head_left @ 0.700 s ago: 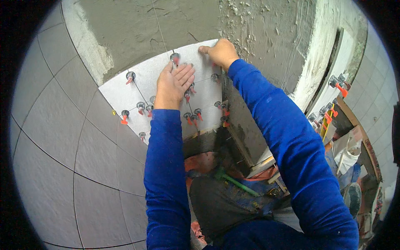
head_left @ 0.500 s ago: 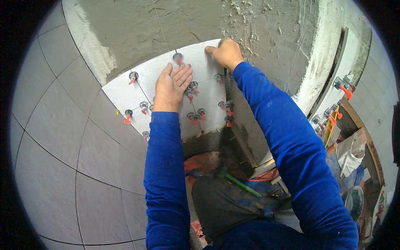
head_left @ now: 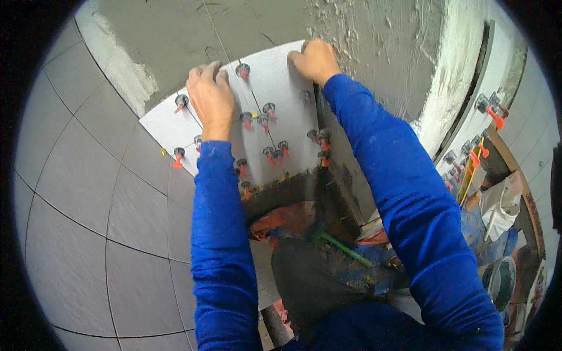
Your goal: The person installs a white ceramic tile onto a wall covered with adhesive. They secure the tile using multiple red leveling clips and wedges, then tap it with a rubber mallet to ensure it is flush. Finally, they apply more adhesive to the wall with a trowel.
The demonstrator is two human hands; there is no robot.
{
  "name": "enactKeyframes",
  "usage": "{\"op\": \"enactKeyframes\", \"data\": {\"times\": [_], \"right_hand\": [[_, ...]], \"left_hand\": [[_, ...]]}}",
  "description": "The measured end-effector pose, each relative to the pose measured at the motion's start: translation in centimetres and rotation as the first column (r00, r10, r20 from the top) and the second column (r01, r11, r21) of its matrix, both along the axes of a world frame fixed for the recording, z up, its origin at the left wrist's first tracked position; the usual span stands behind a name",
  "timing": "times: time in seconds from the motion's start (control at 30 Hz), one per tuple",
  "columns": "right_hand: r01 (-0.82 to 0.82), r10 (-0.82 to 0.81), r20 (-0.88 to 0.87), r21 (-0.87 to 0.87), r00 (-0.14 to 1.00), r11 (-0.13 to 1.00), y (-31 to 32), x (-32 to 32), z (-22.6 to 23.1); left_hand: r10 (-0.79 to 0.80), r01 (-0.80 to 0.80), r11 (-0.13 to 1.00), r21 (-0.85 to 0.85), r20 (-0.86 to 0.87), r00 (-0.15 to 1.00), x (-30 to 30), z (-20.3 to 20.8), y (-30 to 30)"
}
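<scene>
White wall tiles (head_left: 275, 82) stand against the wall, with red-handled levelling clips (head_left: 243, 71) set in the joints between them. My left hand (head_left: 212, 98) lies over the upper edge of the left tile, its fingers bent over that edge. Over the upper right corner my right hand (head_left: 316, 61) is closed, thumb on the tile's face and fingers round its side. Another levelling clip (head_left: 181, 103) sits just left of my left hand. The fingertips of both hands are partly hidden behind the edge.
Grey mortar (head_left: 263, 23) covers the wall above. Large grey tiles (head_left: 76, 152) fill the left side. Below lie a green-handled tool (head_left: 345, 248) and a dark knee (head_left: 304, 281). At right are more clips (head_left: 490, 111), a yellow strip (head_left: 470, 169), a white bag (head_left: 502, 205) and a bucket (head_left: 500, 281).
My left hand has moved left and up from beside the middle clip, turning from palm showing to bent over the upper edge. My right hand keeps its hold at the corner.
</scene>
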State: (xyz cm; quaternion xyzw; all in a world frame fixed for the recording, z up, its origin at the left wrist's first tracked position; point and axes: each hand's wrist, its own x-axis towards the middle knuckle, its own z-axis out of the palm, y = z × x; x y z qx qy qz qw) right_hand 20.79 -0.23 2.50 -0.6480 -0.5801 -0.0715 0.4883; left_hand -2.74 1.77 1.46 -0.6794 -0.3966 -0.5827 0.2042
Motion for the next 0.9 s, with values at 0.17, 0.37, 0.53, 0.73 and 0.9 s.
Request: {"op": "enactKeyframes", "data": {"times": [0.17,0.37,0.53,0.73,0.9], "right_hand": [[0.005,-0.005,0.009,0.043,1.000,0.999,0.3,0.0,0.3],[-0.005,0.006,-0.014,0.088,1.000,0.996,0.2,0.0,0.0],[-0.023,0.025,-0.021,0.102,0.999,0.995,0.1,0.0,0.0],[-0.021,0.022,-0.010,0.076,1.000,0.997,-0.1,0.2,0.1],[0.022,-0.022,0.057,0.002,0.998,1.000,0.1,0.1,0.4]], "left_hand": [[0.044,-0.038,0.998,0.040,-0.161,0.986,-0.1,0.5,0.5],[0.032,-0.025,0.999,0.036,-0.216,0.976,-0.5,1.2,1.2],[0.000,0.005,1.000,0.024,-0.209,0.978,-0.7,1.6,1.3],[-0.009,0.009,1.000,-0.002,-0.207,0.978,-0.7,1.5,1.5],[-0.053,0.062,0.997,0.046,-0.182,0.982,-0.5,1.0,0.3]]}}
